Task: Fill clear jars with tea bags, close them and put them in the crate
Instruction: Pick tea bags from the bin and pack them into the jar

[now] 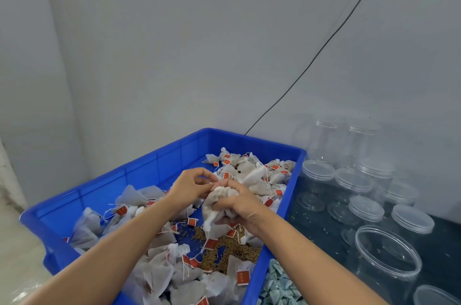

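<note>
both hands (214,195) clutch tea bags (217,207) (count hidden by fingers) over the crate (154,162).

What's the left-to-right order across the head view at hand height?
Blue crate left wall → left hand → right hand gripping a bunch of tea bags → crate's right rim → clear jars.

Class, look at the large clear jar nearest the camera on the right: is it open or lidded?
Open. The large clear jar shows a bare rim with no lid, and looks empty.
</note>
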